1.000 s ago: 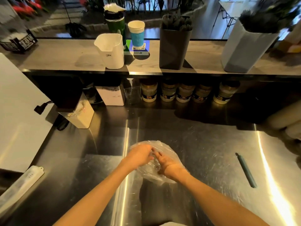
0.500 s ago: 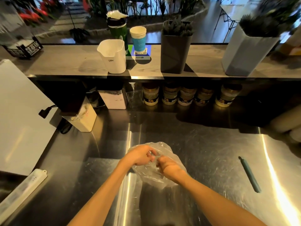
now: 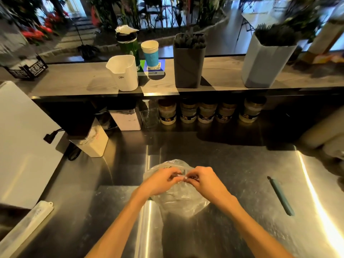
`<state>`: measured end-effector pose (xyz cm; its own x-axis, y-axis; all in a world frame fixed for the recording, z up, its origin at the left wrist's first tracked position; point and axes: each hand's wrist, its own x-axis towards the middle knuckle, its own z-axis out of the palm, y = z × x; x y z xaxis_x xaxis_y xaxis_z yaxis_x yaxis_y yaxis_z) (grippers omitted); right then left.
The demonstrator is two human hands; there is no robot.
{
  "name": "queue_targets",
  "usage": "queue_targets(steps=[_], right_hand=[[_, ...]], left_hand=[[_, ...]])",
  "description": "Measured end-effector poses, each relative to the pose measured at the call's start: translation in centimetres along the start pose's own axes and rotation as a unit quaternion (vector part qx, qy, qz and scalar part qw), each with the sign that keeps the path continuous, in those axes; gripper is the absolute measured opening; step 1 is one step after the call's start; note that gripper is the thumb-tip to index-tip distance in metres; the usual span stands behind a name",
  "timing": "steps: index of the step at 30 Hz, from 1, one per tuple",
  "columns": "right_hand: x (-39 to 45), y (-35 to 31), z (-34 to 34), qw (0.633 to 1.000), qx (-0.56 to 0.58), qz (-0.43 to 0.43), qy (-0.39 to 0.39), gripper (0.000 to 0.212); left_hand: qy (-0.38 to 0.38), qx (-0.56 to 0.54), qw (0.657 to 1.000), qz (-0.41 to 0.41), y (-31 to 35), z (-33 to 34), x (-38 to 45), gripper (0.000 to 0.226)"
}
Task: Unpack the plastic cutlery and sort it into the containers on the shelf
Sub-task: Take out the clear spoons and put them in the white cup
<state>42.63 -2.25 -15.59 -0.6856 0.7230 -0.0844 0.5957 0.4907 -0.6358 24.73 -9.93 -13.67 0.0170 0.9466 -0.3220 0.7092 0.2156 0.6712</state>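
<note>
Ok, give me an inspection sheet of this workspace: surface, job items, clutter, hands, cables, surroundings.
Surface: steel counter, shiny, with glare streaks.
Job's things: clear plastic bag on the counter; dark container and pale container on the shelf, both holding dark cutlery; white container, contents not visible.
Clutter: teal stick to the right; white strip at lower left; jars under the shelf.
Hands: left hand and right hand both pinch the bag's top.
Cables: black plug and cord at left.
Surroundings: plants and red flowers beyond the shelf.
</note>
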Motion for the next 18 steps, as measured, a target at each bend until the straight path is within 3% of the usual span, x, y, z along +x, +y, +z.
queue_targets(steps=[3, 8, 14, 18], right_hand=[[-0.4, -0.4, -1.8, 0.999, 0.025, 0.018, 0.007, 0.012], [-1.0, -0.2, -4.0, 0.988, 0.143, 0.041, 0.041, 0.021], [-1.9, -0.1, -5.6, 0.951, 0.278, 0.059, 0.120, 0.044], [-2.2, -1.0, -6.4, 0.942, 0.306, 0.018, 0.138, 0.038]], left_hand=[[0.010, -0.004, 1.000, 0.016, 0.6, 0.9, 0.1, 0.017], [0.046, -0.009, 0.998, 0.045, 2.3, 1.6, 0.2, 0.024], [0.103, -0.251, 0.962, 0.007, 3.0, 2.1, -0.9, 0.025], [0.147, -0.302, 0.942, -0.018, 3.7, 2.4, -1.2, 0.026]])
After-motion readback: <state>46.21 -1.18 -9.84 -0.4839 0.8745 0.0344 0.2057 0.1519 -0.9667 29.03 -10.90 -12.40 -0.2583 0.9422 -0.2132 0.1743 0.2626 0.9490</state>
